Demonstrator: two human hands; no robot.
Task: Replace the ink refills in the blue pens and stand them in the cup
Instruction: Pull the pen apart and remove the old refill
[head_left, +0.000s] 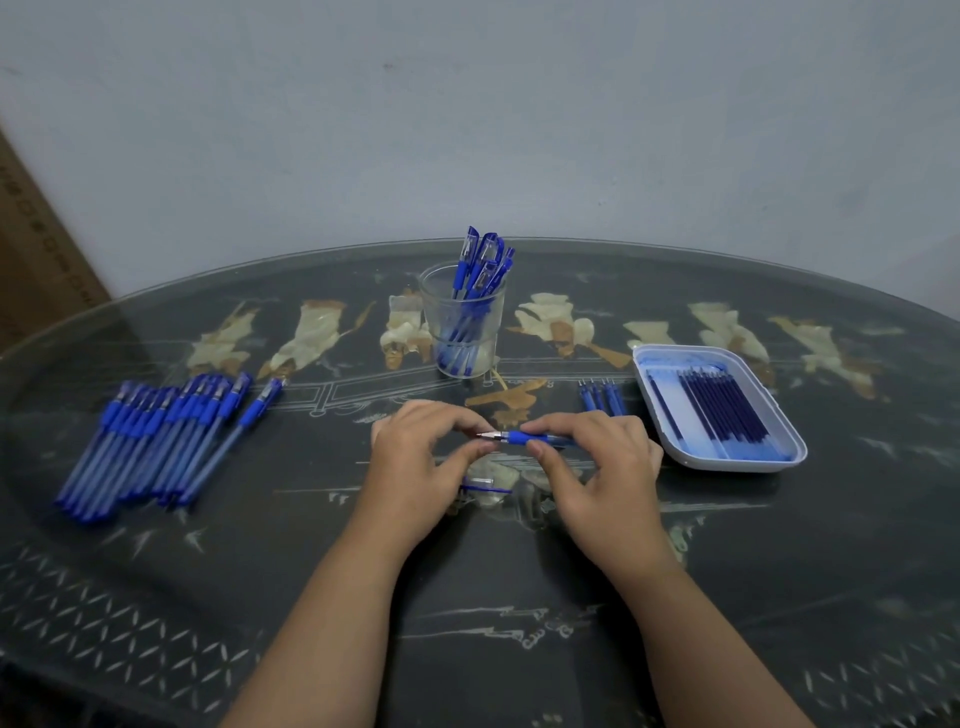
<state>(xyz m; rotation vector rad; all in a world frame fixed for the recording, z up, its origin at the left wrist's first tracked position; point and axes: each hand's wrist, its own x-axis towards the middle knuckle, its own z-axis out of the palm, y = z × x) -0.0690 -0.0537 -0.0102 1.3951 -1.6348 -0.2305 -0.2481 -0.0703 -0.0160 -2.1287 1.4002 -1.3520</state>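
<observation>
A: Dark glass round table (493, 597), grey wall (519, 130). Hands?
B: My right hand (597, 467) grips the see-through blue plastic pen (524, 437); my left hand (410, 462) pinches its metal tip (485, 435), to twist it, I think. Clear glass cup (434, 312) stands close behind.

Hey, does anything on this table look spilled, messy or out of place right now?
Nothing looks tipped over. The white tray is smeared blue inside, probably ink from the refills in it. A few stray refills lie outside it on the table, and a loose cap lies near the left hand.
</observation>
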